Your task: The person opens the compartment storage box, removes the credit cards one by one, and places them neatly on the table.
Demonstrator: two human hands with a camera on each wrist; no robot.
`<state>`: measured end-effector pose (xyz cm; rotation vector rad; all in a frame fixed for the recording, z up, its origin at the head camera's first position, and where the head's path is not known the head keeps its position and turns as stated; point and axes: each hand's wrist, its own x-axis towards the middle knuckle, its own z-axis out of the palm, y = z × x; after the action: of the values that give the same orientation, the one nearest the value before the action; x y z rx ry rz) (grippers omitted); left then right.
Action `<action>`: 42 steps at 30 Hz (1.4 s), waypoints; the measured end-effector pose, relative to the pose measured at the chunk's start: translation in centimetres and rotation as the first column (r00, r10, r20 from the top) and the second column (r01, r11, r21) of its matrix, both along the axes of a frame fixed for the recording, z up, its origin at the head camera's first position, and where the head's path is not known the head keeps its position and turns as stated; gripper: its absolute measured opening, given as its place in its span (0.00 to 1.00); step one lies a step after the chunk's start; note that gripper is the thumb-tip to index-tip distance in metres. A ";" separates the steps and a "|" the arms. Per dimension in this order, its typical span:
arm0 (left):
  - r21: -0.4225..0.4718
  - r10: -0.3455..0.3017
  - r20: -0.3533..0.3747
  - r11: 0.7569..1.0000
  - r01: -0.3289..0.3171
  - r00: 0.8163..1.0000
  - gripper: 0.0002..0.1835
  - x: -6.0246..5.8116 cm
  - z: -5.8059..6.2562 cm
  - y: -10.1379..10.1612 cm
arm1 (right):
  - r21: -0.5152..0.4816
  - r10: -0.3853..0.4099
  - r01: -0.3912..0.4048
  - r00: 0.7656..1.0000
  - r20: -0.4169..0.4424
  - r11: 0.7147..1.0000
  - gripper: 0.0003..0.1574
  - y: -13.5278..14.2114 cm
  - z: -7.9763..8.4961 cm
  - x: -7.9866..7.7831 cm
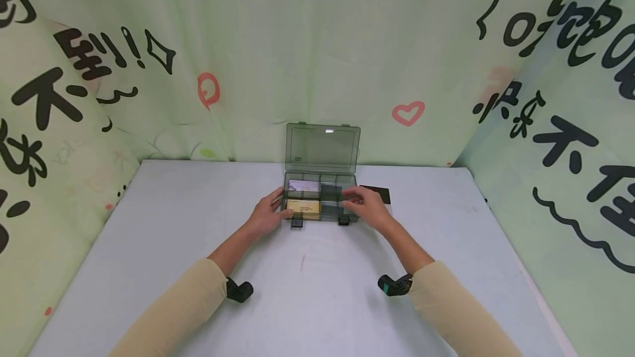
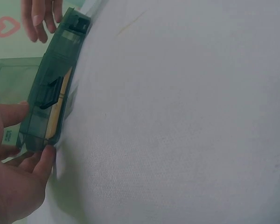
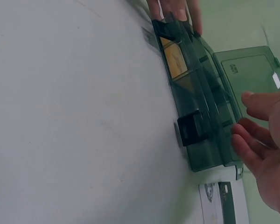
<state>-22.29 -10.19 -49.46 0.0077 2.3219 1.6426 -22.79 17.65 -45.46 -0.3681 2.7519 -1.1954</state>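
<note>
Sleeves [image 1: 173, 304]; box [image 1: 330, 212], worktop [image 1: 198, 191] far edge, left hand [image 1: 266, 215] pinching its end; right hand [image 1: 369, 208], thumb and fingers apart; jolt could drop lid [image 1: 322, 149].

The desk [image 1: 317, 302] has a white surface, and in the wrist views it shows a fine woven texture. Near the middle of its far edge lies a translucent green-grey plastic box [image 1: 321, 203]. The lid of this box is open and stands up at the far side, and two dark latches are on the near side. Just to the right lies a flat black-and-white pack [image 3: 218, 205], with its white part nearer to the person. One faint reddish streak [image 1: 302, 262] marks the desk.
</note>
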 end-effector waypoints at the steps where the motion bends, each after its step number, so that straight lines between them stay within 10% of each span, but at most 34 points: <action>1: 0.002 0.002 -0.001 1.000 -0.001 1.000 0.41 0.0 0.0 0.0 | -0.002 0.010 -0.010 1.000 0.003 1.000 0.23 -0.2 0.0 0.0; 27: 0.019 0.005 -0.011 1.000 -0.005 1.000 0.40 0.0 -0.1 0.0 | 0.067 0.117 -0.119 0.992 0.040 0.991 0.21 -4.4 -1.9 -1.1; 42: -0.006 0.015 -0.016 1.000 -0.015 1.000 0.40 0.0 -0.2 0.1 | 0.300 0.180 -0.198 0.980 0.085 0.933 0.23 -6.8 -2.0 -2.2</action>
<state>-22.29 -10.05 -49.69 0.0018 2.3437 1.6489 -24.95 10.85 -47.41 -0.5385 2.7177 -0.7065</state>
